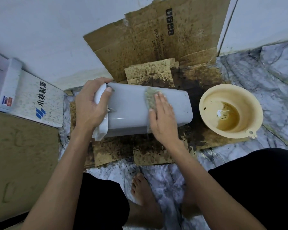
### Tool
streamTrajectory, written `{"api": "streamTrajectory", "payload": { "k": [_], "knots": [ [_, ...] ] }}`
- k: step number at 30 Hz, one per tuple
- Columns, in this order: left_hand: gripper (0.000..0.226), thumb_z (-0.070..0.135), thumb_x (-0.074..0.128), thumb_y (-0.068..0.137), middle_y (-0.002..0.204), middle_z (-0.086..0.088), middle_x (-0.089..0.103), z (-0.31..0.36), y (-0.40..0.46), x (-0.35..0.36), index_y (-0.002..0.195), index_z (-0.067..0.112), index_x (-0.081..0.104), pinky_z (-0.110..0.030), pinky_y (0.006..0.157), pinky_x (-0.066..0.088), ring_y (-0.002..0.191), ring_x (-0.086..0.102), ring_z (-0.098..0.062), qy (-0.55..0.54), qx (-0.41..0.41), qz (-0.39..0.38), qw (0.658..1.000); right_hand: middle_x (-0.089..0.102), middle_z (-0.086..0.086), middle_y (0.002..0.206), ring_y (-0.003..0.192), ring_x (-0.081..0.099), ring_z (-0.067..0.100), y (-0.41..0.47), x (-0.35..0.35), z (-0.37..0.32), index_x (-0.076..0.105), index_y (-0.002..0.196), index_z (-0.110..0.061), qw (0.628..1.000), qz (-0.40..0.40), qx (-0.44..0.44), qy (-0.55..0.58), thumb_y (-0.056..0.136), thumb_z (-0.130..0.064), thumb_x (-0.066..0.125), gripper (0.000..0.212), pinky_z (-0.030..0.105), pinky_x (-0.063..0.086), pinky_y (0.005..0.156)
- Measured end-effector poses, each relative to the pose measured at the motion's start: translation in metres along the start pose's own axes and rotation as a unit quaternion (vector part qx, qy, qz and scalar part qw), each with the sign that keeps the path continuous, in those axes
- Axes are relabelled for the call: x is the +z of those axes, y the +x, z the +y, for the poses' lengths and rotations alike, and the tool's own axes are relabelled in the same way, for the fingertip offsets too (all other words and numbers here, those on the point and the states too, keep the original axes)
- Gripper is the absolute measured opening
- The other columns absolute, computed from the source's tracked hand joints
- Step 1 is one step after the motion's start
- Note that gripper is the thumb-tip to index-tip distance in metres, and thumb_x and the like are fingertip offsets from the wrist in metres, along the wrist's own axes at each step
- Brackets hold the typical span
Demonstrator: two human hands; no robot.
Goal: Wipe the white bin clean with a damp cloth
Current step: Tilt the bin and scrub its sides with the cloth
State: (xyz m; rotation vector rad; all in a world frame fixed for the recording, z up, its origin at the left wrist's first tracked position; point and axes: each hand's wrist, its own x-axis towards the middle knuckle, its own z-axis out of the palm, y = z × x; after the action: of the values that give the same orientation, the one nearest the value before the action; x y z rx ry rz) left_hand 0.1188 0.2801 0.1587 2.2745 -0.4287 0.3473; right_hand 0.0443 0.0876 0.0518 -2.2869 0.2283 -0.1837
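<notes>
The left hand (91, 105) wraps its grip around the open end of the white bin (133, 110), thumb on the upper side and fingers curled over the rim, closed firmly on it. The right hand (161, 117) lies flat with its fingers straight and together, pressing a greenish, dirty cloth (149, 98) against the bin's upper side, about midway along its length; the cloth shows past the fingertips. The bin lies on its side, mouth to the left and bottom to the right, resting on stained cardboard (156, 150) spread over a marbled floor (264, 80). Another sheet of cardboard (148, 42) leans against the wall behind it, spotted with dark marks. Just right of the bin's bottom sits a cream-coloured basin (206, 103) holding a little brownish water. To the left, a white printed box (33, 100) lies against the wall. Below, a bare foot (141, 188) stands on the floor between the person's dark shorts.
</notes>
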Motion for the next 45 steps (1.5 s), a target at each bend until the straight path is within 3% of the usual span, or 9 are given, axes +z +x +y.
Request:
{"api": "streamTrajectory", "payload": {
  "k": [5, 14, 18, 21, 25, 34, 37, 41, 45],
  "knots": [
    [0.024, 0.021, 0.059, 0.097, 0.116, 0.007, 0.068, 0.003, -0.001, 0.002, 0.117, 0.019, 0.072, -0.026, 0.099, 0.046, 0.115, 0.061, -0.007, -0.001, -0.005, 0.009, 1.0, 0.015, 0.004, 0.164, 0.151, 0.007, 0.014, 0.038, -0.005, 0.014, 0.02, 0.155, -0.011, 0.998, 0.004, 0.057, 0.025, 0.102, -0.036, 0.027, 0.059, 0.039, 0.003, 0.123],
    [0.026, 0.026, 0.056, 0.097, 0.121, 0.0, 0.069, -0.004, 0.003, 0.003, 0.117, 0.018, 0.072, -0.027, 0.099, 0.047, 0.117, 0.061, -0.01, 0.011, -0.024, 0.012, 1.0, 0.024, 0.006, 0.162, 0.15, 0.016, 0.018, 0.002, 0.013, -0.042, 0.03, 0.152, -0.009, 0.993, -0.004, -0.114, 0.029, 0.103, -0.032, 0.038, 0.055, 0.041, 0.013, 0.122],
    [0.027, 0.027, 0.057, 0.096, 0.123, 0.003, 0.068, -0.004, 0.0, 0.001, 0.119, 0.023, 0.07, -0.018, 0.1, 0.043, 0.118, 0.058, 0.0, 0.005, -0.025, 0.009, 1.0, 0.016, 0.004, 0.163, 0.151, 0.01, 0.015, -0.007, -0.002, -0.002, 0.021, 0.155, -0.011, 1.0, -0.004, -0.023, 0.012, 0.103, -0.038, 0.028, 0.058, 0.039, 0.008, 0.123],
    [0.026, 0.029, 0.056, 0.095, 0.119, 0.01, 0.066, -0.007, -0.002, -0.001, 0.118, 0.028, 0.068, -0.022, 0.101, 0.044, 0.119, 0.056, 0.004, 0.002, -0.012, 0.002, 1.0, 0.015, 0.005, 0.164, 0.151, 0.009, 0.015, 0.014, -0.018, 0.041, 0.018, 0.156, -0.011, 0.999, 0.005, 0.051, 0.011, 0.102, -0.041, 0.024, 0.061, 0.039, 0.006, 0.123],
    [0.031, 0.031, 0.057, 0.094, 0.119, 0.011, 0.065, -0.009, -0.003, -0.001, 0.119, 0.02, 0.07, -0.023, 0.1, 0.044, 0.116, 0.054, 0.009, 0.02, 0.001, 0.003, 1.0, 0.024, 0.009, 0.161, 0.149, 0.017, 0.02, 0.054, -0.032, 0.069, 0.025, 0.153, -0.006, 0.994, 0.016, 0.103, 0.038, 0.103, -0.037, 0.03, 0.059, 0.033, 0.009, 0.121],
    [0.024, 0.024, 0.053, 0.096, 0.115, 0.02, 0.062, -0.009, -0.002, -0.002, 0.114, 0.035, 0.063, -0.007, 0.097, 0.038, 0.114, 0.048, 0.02, 0.032, -0.004, 0.012, 0.999, 0.026, -0.001, 0.161, 0.149, 0.018, 0.011, 0.011, -0.003, 0.023, 0.032, 0.152, -0.015, 0.997, 0.017, -0.047, 0.054, 0.103, -0.034, 0.036, 0.053, 0.038, 0.016, 0.122],
    [0.024, 0.025, 0.055, 0.095, 0.114, 0.024, 0.063, -0.011, -0.005, -0.003, 0.116, 0.03, 0.066, -0.013, 0.097, 0.041, 0.115, 0.051, 0.016, 0.024, 0.013, 0.011, 1.0, 0.025, 0.0, 0.161, 0.149, 0.017, 0.012, -0.001, -0.007, 0.05, 0.03, 0.153, -0.013, 0.997, 0.053, 0.02, 0.042, 0.101, -0.033, 0.034, 0.056, 0.04, 0.014, 0.122],
    [0.027, 0.025, 0.059, 0.093, 0.115, 0.011, 0.066, -0.011, -0.005, -0.003, 0.116, 0.017, 0.071, -0.014, 0.097, 0.043, 0.112, 0.056, 0.009, 0.03, 0.013, 0.02, 0.999, 0.023, 0.003, 0.162, 0.15, 0.016, 0.015, 0.031, -0.024, 0.079, 0.025, 0.154, -0.012, 0.993, 0.042, 0.101, 0.049, 0.101, -0.034, 0.03, 0.058, 0.037, 0.008, 0.123],
    [0.027, 0.02, 0.06, 0.092, 0.115, 0.009, 0.066, -0.01, -0.007, -0.003, 0.116, 0.017, 0.072, -0.011, 0.098, 0.042, 0.111, 0.056, 0.012, 0.036, 0.006, 0.032, 0.999, 0.036, 0.006, 0.156, 0.144, 0.031, 0.023, 0.051, -0.033, 0.094, 0.031, 0.152, -0.013, 0.977, 0.075, 0.17, 0.101, 0.1, -0.036, 0.032, 0.057, 0.04, 0.023, 0.119]
  ]
}}
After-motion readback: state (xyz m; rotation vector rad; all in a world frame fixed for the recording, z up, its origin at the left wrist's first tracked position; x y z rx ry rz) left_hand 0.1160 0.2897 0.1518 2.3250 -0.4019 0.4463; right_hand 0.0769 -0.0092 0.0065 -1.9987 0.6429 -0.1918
